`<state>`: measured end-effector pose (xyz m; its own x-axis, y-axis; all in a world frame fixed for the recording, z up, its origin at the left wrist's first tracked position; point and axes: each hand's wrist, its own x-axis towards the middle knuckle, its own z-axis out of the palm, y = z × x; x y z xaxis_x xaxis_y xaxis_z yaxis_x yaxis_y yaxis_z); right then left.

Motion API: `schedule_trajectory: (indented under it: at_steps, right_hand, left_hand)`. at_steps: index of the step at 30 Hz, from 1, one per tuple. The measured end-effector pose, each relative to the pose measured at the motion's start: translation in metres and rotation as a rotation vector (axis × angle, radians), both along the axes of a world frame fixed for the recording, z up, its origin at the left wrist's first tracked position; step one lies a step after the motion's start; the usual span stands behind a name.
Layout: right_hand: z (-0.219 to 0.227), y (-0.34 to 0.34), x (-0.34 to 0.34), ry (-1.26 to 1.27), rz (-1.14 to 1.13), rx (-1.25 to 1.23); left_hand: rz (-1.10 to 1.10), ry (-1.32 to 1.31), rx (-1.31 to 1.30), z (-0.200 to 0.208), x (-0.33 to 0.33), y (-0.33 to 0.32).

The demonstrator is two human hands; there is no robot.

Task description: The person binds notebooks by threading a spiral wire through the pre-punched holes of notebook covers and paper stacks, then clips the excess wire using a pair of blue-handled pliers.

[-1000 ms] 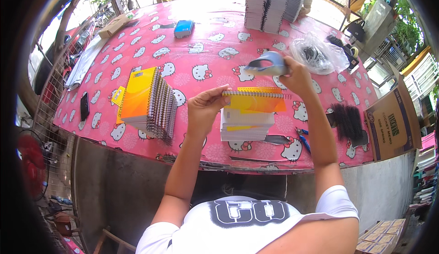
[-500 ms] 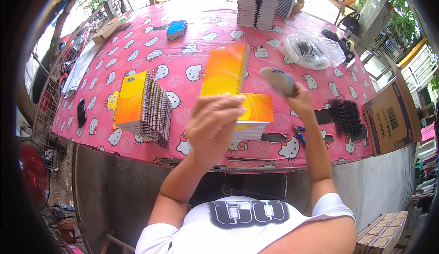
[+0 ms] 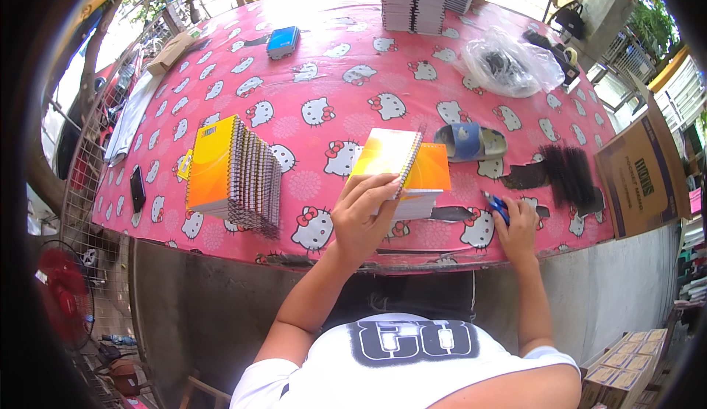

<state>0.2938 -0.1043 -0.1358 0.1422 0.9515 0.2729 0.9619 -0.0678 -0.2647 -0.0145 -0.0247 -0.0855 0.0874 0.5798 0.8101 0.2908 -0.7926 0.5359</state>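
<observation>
My left hand [image 3: 359, 214] grips the lower end of a yellow-orange spiral notebook [image 3: 384, 152], its coil along the right edge. This notebook is tilted over a short stack of orange-covered pads [image 3: 433, 167] and partly hides it. My right hand [image 3: 518, 226] rests on the table with its fingers closed round blue-handled pliers [image 3: 496, 203]; the hand hides part of them. Beyond the pliers lies a blue and grey slipper [image 3: 471, 142]. To the left stands a pile of coiled yellow-orange notebooks [image 3: 213, 164].
Black spiral coils [image 3: 564, 175] lie at the right, by an open cardboard box [image 3: 639, 175]. Farther back are a clear plastic bag [image 3: 508, 63], tall notebook stacks [image 3: 412, 0] and a blue notepad block [image 3: 283, 42]. A phone [image 3: 138, 189] lies near the left edge.
My right hand has let go of the slipper, now lying on the table, and has come nearer to grasp the pliers. My left hand has lowered the notebook toward the stack.
</observation>
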Motion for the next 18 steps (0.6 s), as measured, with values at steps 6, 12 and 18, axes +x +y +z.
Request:
schedule_trajectory:
  at_steps: [6,12,18]
  right_hand:
    - [0.091,0.007,-0.110,0.419,0.511,0.191]
    - [0.094,0.011,-0.129,0.375,0.483,0.187]
    - [0.075,0.032,-0.107,1.308,0.507,-0.616]
  left_hand:
    - [0.017,0.007,-0.008,0.005,-0.001,-0.001]
    - [0.008,-0.043,-0.036,0.011,-0.002,-0.002]
    - [0.011,-0.028,0.101,0.010,-0.014,-0.003]
